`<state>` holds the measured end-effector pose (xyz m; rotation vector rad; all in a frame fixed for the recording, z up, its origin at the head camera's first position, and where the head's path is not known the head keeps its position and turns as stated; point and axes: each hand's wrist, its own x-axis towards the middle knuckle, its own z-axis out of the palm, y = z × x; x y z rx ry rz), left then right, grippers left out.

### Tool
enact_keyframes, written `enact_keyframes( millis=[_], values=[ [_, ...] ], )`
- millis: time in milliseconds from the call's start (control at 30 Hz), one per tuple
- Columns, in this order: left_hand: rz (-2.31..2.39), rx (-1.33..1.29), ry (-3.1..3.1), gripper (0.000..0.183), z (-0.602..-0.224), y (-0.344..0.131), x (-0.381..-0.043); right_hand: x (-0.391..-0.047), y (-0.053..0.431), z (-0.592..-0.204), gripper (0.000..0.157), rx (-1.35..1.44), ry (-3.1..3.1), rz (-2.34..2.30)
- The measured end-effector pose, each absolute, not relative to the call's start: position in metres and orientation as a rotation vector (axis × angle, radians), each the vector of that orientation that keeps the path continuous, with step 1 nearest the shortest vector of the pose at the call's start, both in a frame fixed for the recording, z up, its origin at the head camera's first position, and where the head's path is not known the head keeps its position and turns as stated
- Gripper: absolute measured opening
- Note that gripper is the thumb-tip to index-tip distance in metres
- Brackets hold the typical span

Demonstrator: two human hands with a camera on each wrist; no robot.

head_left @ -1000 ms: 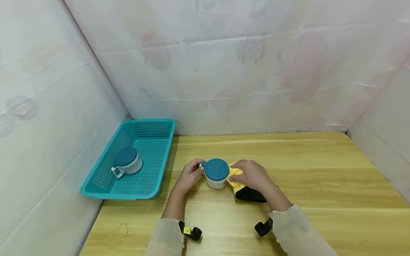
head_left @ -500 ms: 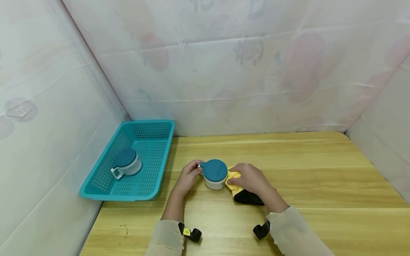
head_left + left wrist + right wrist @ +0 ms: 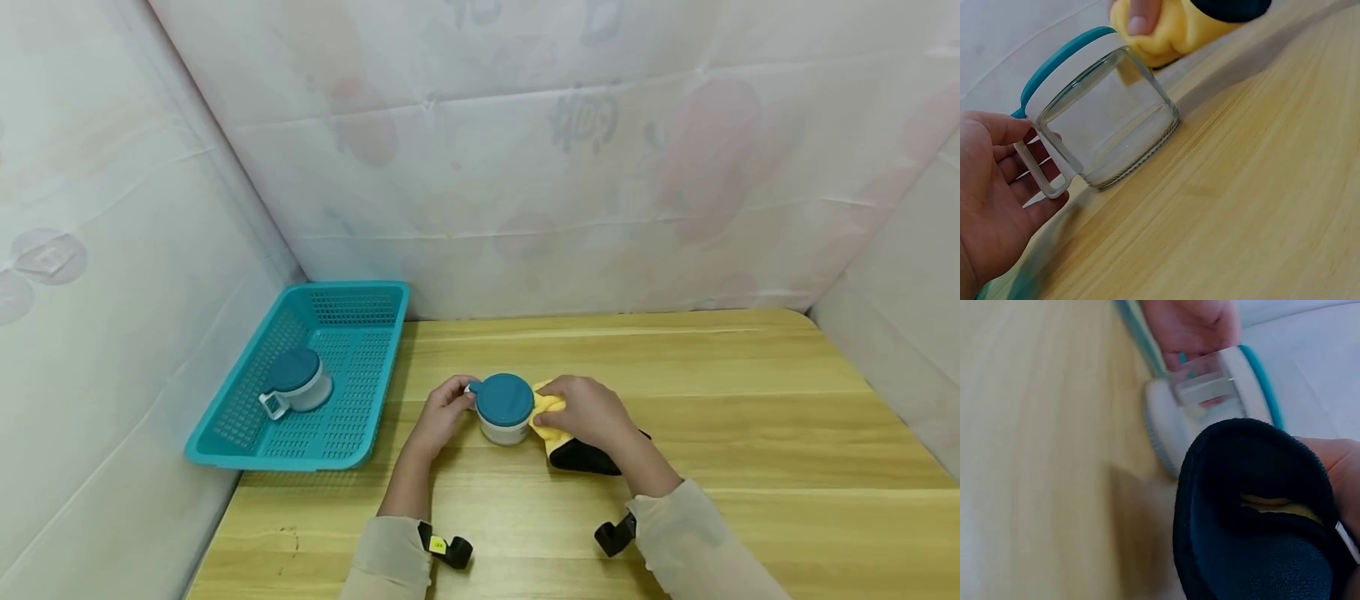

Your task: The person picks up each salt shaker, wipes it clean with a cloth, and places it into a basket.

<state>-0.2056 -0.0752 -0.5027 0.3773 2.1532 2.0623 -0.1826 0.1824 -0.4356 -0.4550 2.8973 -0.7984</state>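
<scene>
A clear glass seasoning jar (image 3: 505,402) with a round blue lid and a white handle stands on the wooden table. My left hand (image 3: 441,417) grips the handle, thumb on top and fingers behind it, as the left wrist view shows. In my right hand (image 3: 592,412) is a bunched yellow and black cloth (image 3: 550,415), pressed up to the jar's right side. The cloth's black part (image 3: 1260,550) hides much of the right fingers in the right wrist view. Through the jar's glass (image 3: 1107,119) I see no contents.
A blue plastic basket (image 3: 386,400) stands at the table's left. Inside it a similar lidded jar (image 3: 300,383) sits with its handle toward me. Fabric walls (image 3: 480,192) close off the back and sides of the table (image 3: 750,417).
My right hand and the cloth have shifted slightly toward me along the jar's side, then back away again. The left hand keeps its grip on the handle, and the jar stays in place.
</scene>
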Motion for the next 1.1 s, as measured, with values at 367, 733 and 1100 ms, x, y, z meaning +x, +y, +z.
enact_keyframes(
  millis=[367,733,1100],
  values=[
    [2.086,0.350,2.149,0.021,-0.501,-0.073,-0.203,-0.185,0.178,-0.456,0.041,-0.434,2.906,-0.674],
    [2.089,0.266,2.194,0.020,-0.500,-0.070,-0.202,-0.184,0.193,-0.438,0.045,-0.461,2.931,-0.807],
    [2.075,0.290,2.195,0.020,-0.469,-0.068,-0.184,-0.186,0.186,-0.443,0.044,-0.448,2.887,-0.782]
  ],
)
